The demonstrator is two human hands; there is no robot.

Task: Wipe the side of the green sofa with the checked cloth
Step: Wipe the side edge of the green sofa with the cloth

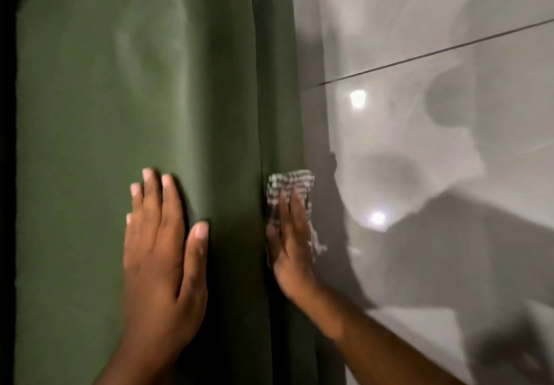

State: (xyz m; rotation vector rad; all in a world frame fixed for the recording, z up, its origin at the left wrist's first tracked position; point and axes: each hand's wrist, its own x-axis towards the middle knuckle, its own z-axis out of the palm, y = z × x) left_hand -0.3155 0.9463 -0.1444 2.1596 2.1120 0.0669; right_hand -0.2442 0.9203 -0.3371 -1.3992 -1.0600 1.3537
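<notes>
The green sofa [120,99] fills the left and middle of the view, its smooth fabric showing faint wipe marks higher up. My left hand [162,252] lies flat on the sofa's broad surface, fingers spread, holding nothing. My right hand [289,240] presses the checked cloth [289,182] against the sofa's narrow right side, beside a vertical seam. The cloth is white with dark checks; it sticks out above my fingertips and hangs a little below my palm on the right.
A glossy grey tiled floor [434,144] lies right of the sofa, with a dark grout line, two bright light reflections and shadows of my head and arms. A dark strip runs along the far left edge.
</notes>
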